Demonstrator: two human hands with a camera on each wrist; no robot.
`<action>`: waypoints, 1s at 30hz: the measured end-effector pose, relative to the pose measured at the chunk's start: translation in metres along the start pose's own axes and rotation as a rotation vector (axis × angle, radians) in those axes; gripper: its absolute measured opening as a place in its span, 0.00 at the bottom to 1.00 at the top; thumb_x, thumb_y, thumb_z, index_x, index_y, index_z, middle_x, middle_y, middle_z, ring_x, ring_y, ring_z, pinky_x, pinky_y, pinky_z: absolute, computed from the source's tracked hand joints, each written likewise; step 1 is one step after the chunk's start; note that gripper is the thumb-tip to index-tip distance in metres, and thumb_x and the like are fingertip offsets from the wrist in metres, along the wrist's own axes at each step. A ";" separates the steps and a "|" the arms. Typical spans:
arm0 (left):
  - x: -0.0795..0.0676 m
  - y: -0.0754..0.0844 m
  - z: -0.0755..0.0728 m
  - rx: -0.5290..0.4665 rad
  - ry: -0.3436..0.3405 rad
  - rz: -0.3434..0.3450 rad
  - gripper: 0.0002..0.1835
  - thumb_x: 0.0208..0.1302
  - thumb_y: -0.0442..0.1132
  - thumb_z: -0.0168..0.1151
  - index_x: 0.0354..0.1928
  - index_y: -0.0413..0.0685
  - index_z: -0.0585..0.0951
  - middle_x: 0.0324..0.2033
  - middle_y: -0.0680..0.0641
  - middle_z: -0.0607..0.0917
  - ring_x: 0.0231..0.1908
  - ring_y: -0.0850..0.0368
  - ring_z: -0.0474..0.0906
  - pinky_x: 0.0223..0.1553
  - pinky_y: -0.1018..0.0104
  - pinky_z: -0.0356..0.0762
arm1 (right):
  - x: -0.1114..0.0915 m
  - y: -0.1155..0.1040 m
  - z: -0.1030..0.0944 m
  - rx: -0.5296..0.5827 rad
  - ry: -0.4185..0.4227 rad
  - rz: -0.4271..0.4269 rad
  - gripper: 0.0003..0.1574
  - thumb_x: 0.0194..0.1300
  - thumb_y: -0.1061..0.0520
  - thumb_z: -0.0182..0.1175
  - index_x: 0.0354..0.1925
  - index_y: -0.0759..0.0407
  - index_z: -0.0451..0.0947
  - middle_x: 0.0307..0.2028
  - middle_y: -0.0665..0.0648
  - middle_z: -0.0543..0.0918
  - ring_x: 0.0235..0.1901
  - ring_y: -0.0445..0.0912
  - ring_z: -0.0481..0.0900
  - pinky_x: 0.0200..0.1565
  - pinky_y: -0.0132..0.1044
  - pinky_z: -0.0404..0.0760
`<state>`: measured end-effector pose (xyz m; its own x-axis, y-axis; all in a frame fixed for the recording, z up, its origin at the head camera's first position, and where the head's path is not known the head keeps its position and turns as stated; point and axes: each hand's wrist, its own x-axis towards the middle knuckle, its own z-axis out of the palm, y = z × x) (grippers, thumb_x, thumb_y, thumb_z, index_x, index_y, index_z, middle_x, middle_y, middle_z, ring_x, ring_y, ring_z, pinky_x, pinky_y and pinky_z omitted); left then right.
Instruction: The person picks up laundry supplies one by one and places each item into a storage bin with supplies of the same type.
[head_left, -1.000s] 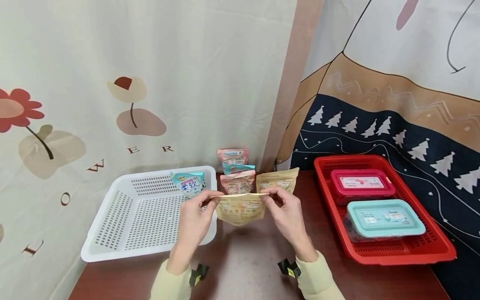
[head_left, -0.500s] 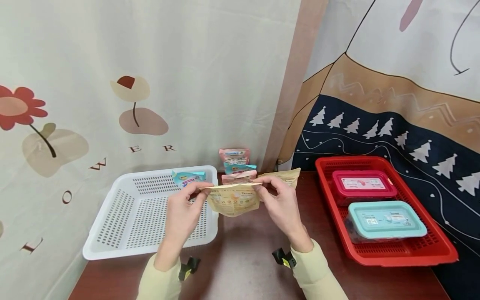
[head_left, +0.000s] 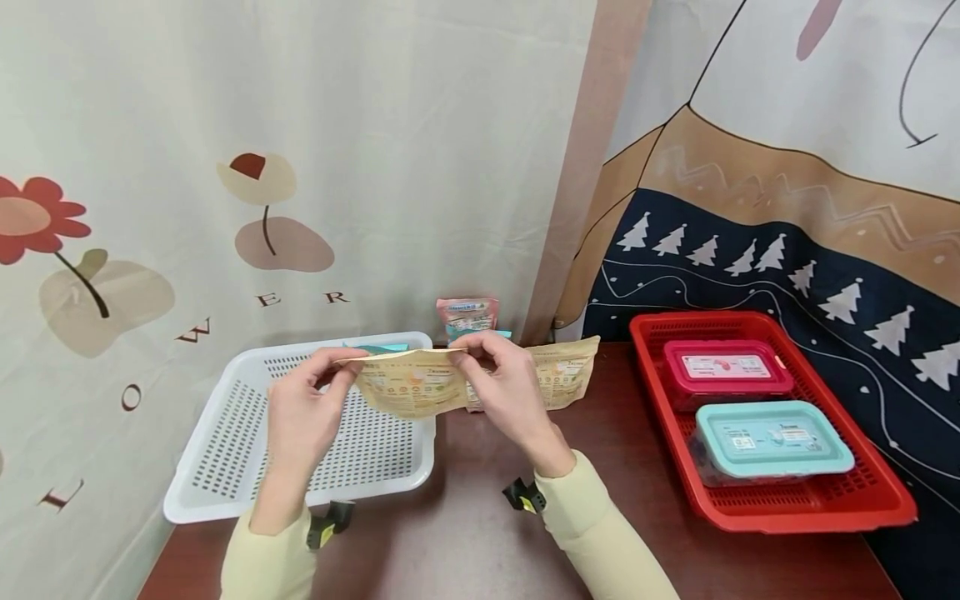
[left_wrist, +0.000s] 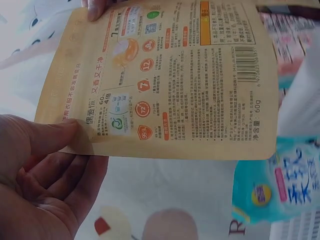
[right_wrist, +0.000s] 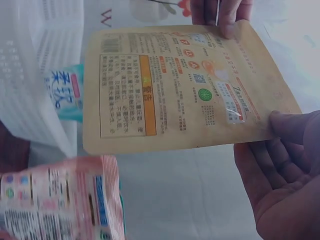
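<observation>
A tan pouch with printed labels (head_left: 412, 383) hangs by its top edge between both hands, overlapping the right part of the white basket in the head view. My left hand (head_left: 300, 417) pinches its left top corner between thumb and fingers. The opposite corner is pinched by my right hand (head_left: 502, 387). Both wrist views show the pouch's printed face (left_wrist: 165, 95) flat and close. Behind it, a blue pouch (left_wrist: 285, 180) leans in the white basket; the head view shows only its top. A second tan pouch (head_left: 567, 371) stands right of my right hand.
The white perforated basket (head_left: 213, 511) sits on the left of the brown table (head_left: 450, 533). A pink pouch (head_left: 467, 314) stands at the back near the curtain. On the right, a red basket (head_left: 795, 522) holds a pink-lidded box (head_left: 727, 367) and a teal-lidded box (head_left: 776, 437).
Both hands have carried the tan pouch left and slightly up, from the middle of the table to the white basket's right side. The baskets and boxes have stayed put.
</observation>
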<state>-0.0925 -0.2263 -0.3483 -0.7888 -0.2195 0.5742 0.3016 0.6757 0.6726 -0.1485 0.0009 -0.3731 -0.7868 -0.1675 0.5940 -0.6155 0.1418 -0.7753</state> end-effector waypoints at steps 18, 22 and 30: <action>0.014 -0.045 -0.026 0.085 0.026 -0.125 0.09 0.66 0.24 0.64 0.42 0.41 0.90 0.38 0.39 0.90 0.29 0.75 0.75 0.29 0.84 0.68 | 0.022 0.010 0.062 -0.065 -0.118 0.059 0.03 0.70 0.62 0.67 0.42 0.57 0.86 0.35 0.51 0.87 0.34 0.37 0.82 0.39 0.28 0.81; 0.016 -0.055 -0.026 0.142 0.007 -0.148 0.09 0.66 0.25 0.65 0.41 0.41 0.90 0.37 0.40 0.90 0.28 0.72 0.75 0.28 0.83 0.67 | 0.022 0.018 0.071 -0.104 -0.137 0.076 0.03 0.70 0.61 0.67 0.42 0.56 0.86 0.36 0.50 0.88 0.34 0.36 0.82 0.39 0.27 0.80; 0.017 -0.074 -0.021 0.335 -0.083 -0.135 0.07 0.68 0.26 0.63 0.41 0.37 0.88 0.37 0.36 0.90 0.32 0.45 0.83 0.29 0.67 0.70 | 0.020 0.036 0.085 -0.217 -0.177 0.071 0.03 0.71 0.59 0.66 0.41 0.52 0.87 0.37 0.48 0.89 0.35 0.36 0.85 0.40 0.25 0.79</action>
<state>-0.1175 -0.2945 -0.3784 -0.8545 -0.2736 0.4415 0.0106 0.8406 0.5416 -0.1822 -0.0800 -0.4074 -0.8197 -0.3148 0.4785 -0.5697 0.3615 -0.7381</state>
